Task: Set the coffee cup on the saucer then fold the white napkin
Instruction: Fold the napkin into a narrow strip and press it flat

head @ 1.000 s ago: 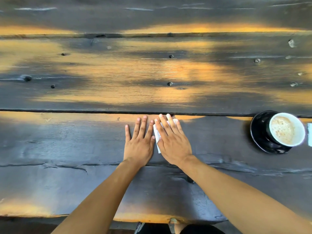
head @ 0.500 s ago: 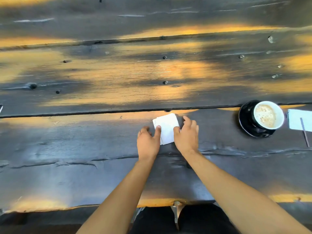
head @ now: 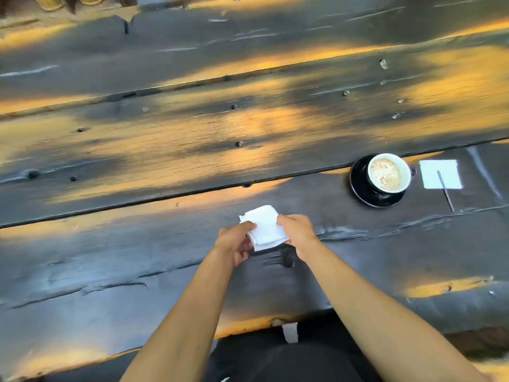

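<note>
A folded white napkin (head: 265, 228) is held between both hands just above the dark wooden table, near its front edge. My left hand (head: 236, 241) grips the napkin's left side with curled fingers. My right hand (head: 297, 230) pinches its right side. To the right, a black coffee cup (head: 389, 174) with foamy coffee stands upright on a black saucer (head: 360, 193), well apart from my hands.
The table (head: 137, 257) is made of rough dark planks with gaps and bolt heads. Right of the saucer lies a second white napkin (head: 440, 173) with a thin dark stick (head: 445, 194) across it. The table's front edge runs close to my lap.
My hands went from pressing flat on the napkin to taking it by its sides. It is now lifted off the table and bent between them. The view has tilted.
</note>
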Demonstrator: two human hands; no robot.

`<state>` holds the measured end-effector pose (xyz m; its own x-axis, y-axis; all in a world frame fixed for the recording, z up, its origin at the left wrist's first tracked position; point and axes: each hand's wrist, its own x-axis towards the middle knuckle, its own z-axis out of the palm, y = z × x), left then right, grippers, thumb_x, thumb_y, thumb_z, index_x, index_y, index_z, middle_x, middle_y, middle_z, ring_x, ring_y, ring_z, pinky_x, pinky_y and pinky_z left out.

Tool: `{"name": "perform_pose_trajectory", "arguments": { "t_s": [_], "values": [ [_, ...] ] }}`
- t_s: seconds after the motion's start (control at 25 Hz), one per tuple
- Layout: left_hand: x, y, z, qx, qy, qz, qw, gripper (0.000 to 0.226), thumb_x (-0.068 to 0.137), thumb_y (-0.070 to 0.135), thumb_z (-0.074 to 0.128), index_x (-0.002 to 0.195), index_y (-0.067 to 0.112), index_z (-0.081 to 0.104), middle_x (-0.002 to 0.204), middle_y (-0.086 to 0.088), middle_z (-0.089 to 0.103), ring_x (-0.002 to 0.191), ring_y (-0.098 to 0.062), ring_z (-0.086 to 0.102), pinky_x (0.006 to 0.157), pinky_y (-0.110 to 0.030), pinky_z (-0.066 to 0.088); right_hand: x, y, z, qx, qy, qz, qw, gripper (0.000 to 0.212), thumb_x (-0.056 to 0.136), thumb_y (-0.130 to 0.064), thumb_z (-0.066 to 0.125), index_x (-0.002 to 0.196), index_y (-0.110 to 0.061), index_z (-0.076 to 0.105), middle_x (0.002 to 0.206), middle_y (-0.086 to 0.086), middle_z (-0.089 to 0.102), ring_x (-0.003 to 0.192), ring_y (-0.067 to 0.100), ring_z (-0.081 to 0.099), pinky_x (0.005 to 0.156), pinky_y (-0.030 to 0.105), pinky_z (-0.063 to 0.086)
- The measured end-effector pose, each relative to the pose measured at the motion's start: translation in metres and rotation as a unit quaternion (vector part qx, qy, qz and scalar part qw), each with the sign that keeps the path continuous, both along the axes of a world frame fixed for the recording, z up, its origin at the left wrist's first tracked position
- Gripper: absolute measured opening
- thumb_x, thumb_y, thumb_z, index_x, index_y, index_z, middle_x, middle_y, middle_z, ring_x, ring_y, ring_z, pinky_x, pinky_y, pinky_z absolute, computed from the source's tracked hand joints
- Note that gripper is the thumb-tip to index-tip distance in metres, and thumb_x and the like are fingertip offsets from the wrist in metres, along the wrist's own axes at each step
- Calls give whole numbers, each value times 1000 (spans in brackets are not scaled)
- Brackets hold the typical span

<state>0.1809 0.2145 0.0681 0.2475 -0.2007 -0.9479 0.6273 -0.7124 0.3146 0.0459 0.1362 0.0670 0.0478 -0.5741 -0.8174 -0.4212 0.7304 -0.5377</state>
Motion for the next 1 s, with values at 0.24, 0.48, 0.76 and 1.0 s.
{"name": "perform_pose_trajectory", "arguments": {
  "t_s": [0.24,0.48,0.76,1.0],
  "values": [
    [-46,-36,13,-42,21,8,999,22,90,15,70,108,4,68,98,-13,77,76,-24,72,65,-31,55,-68,-39,-4,-6,-40,16,999,17,87,-8,68,102,-7,75,97,7,72,89,23,65,83,36,56],
    [-108,-110,17,-49,-37,10,998,17,92,-2,62,109,3,63,105,-18,73,91,-32,70,81,-43,60,-128,-100,-8,-118,5,105,988,18,84,-6,67,87,-22,72,74,-14,68,75,11,64,73,19,52],
    [-126,-148,-3,-26,-216,-33,976,17,89,9,70,99,19,63,103,-8,71,97,-28,71,93,-45,59,-133,-123,-6,-160,19,144,976,34,89,-11,62,123,-18,63,111,-1,74,96,17,68,77,23,47],
    [-124,-143,-17,-6,-245,-73,967,20,83,17,75,99,22,63,88,3,68,92,-29,73,84,-47,62,-127,-117,-11,-215,64,269,937,55,90,-13,60,144,-12,51,138,6,49,107,27,64,97,32,46]
  ]
}}
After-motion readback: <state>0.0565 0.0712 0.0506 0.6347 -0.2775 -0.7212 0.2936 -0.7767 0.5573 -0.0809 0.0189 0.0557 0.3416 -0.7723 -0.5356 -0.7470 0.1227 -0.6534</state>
